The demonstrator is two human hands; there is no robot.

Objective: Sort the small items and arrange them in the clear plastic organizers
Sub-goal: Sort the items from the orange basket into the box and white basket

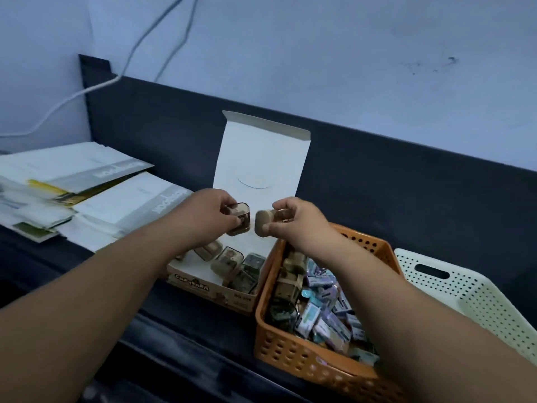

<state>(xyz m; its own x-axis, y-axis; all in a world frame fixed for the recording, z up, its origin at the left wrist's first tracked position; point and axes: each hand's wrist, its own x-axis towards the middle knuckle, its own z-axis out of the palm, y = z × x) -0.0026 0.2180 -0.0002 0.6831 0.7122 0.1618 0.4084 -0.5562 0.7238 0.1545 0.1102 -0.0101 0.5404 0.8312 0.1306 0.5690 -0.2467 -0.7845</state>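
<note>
plastic case (240, 218), clear brown, sits gripped in your left hand (209, 217) while your right hand (300, 220) pinches a tan-ended case (265, 222), both held close together above the open cardboard box (203, 283), orange basket (305, 362) just beside it.

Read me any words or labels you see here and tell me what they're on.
"CAPYBARA": on the front of the cardboard box.
Small print beside it: too blurred.
Upside-down lettering on the envelopes: unreadable.
Packets in the orange basket: print too small.
</note>
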